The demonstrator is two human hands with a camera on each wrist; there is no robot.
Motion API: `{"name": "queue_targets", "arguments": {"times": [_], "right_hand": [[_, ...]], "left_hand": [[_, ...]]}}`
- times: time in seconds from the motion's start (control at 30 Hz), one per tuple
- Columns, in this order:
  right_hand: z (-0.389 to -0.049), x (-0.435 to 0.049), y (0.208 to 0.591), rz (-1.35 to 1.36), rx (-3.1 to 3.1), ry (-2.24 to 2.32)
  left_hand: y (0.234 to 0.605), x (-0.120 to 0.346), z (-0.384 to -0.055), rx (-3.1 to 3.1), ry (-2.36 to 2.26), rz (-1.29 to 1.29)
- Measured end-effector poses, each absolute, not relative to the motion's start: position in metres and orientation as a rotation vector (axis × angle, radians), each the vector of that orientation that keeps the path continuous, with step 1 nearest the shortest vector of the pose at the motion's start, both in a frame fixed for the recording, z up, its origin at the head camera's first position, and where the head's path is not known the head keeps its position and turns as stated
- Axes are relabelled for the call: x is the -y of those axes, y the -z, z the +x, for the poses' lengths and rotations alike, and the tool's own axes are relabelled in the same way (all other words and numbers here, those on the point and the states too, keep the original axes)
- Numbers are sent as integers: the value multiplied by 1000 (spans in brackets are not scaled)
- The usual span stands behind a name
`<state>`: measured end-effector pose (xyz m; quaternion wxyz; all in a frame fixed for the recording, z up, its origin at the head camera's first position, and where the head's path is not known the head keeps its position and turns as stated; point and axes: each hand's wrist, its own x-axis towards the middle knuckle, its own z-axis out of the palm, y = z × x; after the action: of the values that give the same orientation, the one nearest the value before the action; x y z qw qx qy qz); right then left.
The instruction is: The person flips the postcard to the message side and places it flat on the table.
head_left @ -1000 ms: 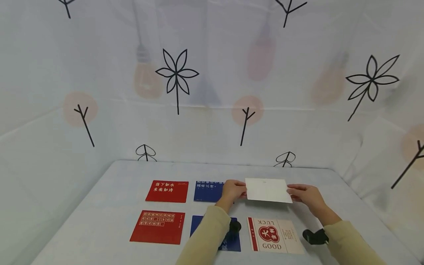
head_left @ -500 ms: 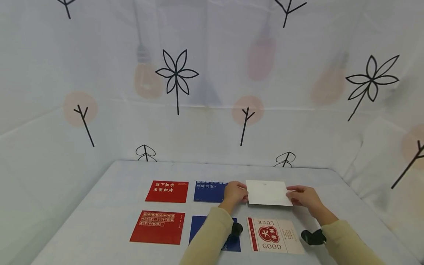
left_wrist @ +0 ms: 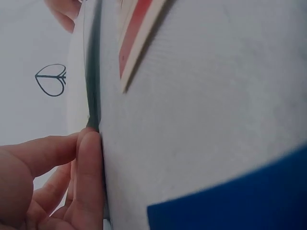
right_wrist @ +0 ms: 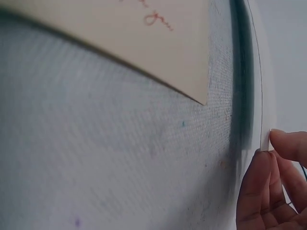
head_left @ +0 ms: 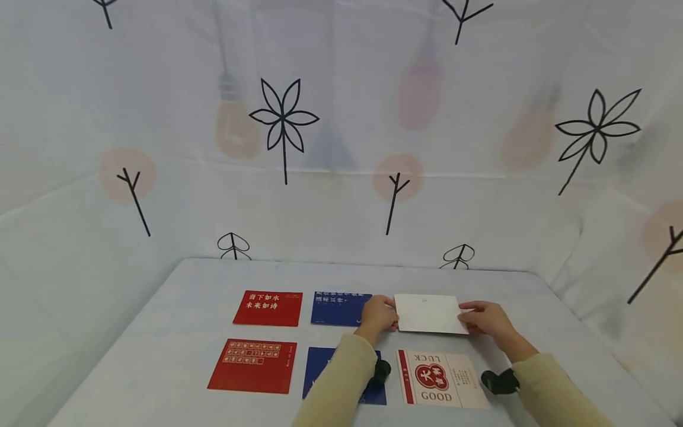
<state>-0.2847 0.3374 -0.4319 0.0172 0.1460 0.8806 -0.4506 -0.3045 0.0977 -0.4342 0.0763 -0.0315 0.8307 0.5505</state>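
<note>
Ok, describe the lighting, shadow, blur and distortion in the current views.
Head: soft light without strong glare, a thin shadow along the near edge of the white card. Left wrist: dim, the blue card soft-edged. Right wrist: red script on the cream card slightly blurred, the white card's edge bowed, probably by the lens.

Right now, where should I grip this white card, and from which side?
Probably by its left and right edges: left hand from the left, right hand from the right, thumb and fingers pinching. The white card is thin, flat and nearly level, close to the table, so its broad face offers little to grasp, while each side edge fits a pinch.
</note>
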Motion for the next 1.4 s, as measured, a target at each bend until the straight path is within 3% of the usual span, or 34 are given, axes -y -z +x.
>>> {"name": "queue_targets", "arguments": {"times": [1.4], "right_hand": [[-286,-336,441,399,-2800,1272]], "left_hand": [[435,-95,-305,-2464,-1673,-63]]}}
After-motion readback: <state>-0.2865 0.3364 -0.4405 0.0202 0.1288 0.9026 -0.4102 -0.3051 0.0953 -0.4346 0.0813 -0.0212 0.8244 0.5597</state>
